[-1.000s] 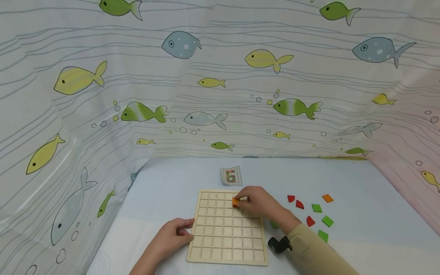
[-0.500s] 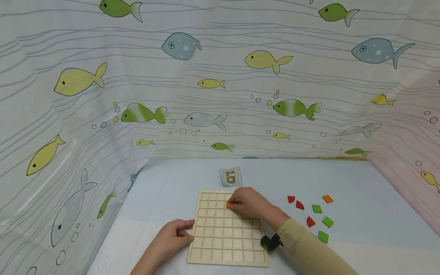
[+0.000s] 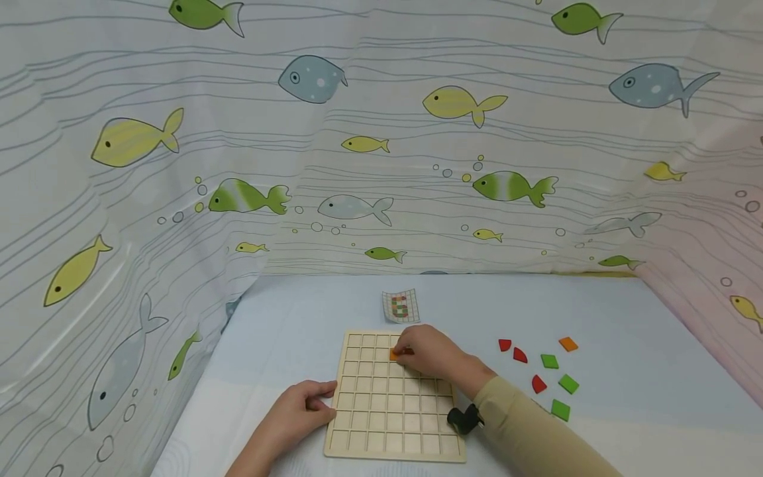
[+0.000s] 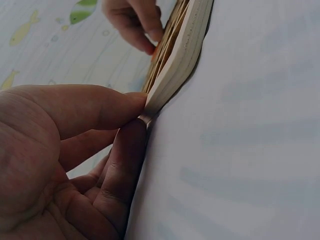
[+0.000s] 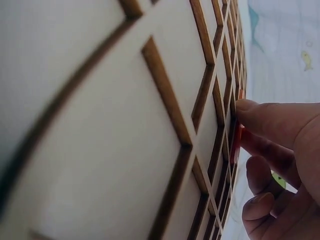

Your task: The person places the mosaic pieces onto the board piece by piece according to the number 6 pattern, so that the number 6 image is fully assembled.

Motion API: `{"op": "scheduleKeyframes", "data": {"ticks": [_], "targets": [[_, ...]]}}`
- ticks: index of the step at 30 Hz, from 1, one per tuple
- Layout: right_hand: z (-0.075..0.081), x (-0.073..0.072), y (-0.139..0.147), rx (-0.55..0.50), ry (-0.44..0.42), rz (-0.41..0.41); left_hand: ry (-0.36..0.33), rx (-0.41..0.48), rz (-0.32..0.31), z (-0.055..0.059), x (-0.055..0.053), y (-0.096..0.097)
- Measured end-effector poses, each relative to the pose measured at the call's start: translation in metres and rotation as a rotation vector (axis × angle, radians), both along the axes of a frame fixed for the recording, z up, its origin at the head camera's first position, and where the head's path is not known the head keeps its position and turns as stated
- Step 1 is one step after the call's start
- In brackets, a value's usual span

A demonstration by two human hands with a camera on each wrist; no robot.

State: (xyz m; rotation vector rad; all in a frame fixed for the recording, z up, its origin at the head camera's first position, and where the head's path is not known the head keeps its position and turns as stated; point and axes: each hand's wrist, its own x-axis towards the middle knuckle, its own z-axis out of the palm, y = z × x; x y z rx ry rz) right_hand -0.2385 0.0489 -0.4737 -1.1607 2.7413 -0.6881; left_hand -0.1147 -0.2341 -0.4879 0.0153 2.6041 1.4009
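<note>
My left hand (image 3: 298, 407) grips the left edge of a pale wooden grid board (image 3: 395, 422). In the left wrist view its thumb and index finger (image 4: 131, 150) pinch the board's rim. Over the board's upper part, my right hand (image 3: 430, 351) holds a small orange tile (image 3: 393, 355) with its fingertips at a cell in the second row from the top. A red piece (image 5: 235, 145) lies in the grid beside it, partly hidden by the fingers. The right hand covers most of the upper right cells.
Loose red quarter-round pieces (image 3: 520, 356), green squares (image 3: 568, 384) and an orange square (image 3: 568, 344) lie right of the board. Behind it is a small paper pattern card (image 3: 401, 306). A black wrist camera (image 3: 465, 419) overhangs the board's right edge. A fish-print curtain (image 3: 357, 165) surrounds the table.
My right hand has moved one cell left with the orange tile, then stayed nearly there. Its forearm and wrist camera shifted left. The left hand has kept its place on the board.
</note>
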Motion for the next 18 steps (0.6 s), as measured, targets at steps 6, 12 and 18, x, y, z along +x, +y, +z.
{"op": "scheduleKeyframes", "data": {"ticks": [6, 12, 18], "targets": [[-0.001, 0.0, 0.0, 0.028, -0.008, -0.008, -0.01, -0.001, 0.001, 0.002, 0.0, 0.001], [0.003, 0.002, 0.008, -0.016, -0.012, 0.002, -0.015, -0.01, -0.008, 0.002, 0.0, 0.001], [0.009, 0.009, 0.022, -0.05, -0.055, -0.078, -0.021, -0.001, -0.007, 0.001, 0.0, 0.0]]}}
